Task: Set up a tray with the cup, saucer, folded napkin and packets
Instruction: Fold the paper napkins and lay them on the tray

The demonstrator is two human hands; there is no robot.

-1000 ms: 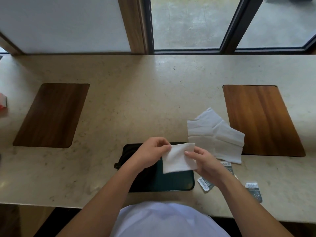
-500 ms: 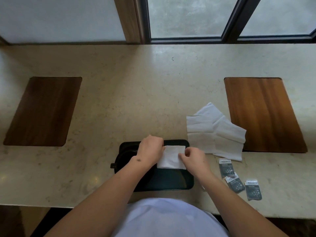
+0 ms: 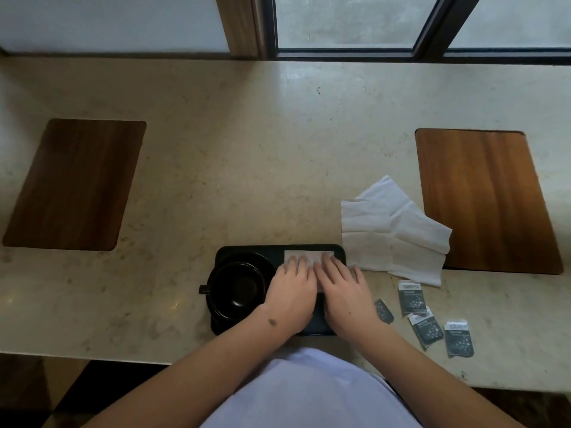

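A dark tray [image 3: 279, 248] lies on the counter close to me. On its left half a black cup [image 3: 236, 288] stands on a black saucer [image 3: 247, 259], handle to the left. A white folded napkin [image 3: 309, 255] lies flat on the tray's right half. My left hand [image 3: 292, 291] and my right hand [image 3: 343, 287] press on it side by side with straight fingers, covering its near part. Several dark packets [image 3: 411, 298] lie on the counter to the right of the tray.
A pile of loose white napkins [image 3: 392, 230] lies right of the tray, overlapping a wooden inset panel [image 3: 485, 199]. Another wooden panel [image 3: 74, 183] is set in the marble counter [image 3: 247, 165] at the left. Windows run along the far edge.
Both hands held the folded napkin above the tray, lowered it onto the tray's right half, and now lie flat on it. The cup and saucer have come into view.
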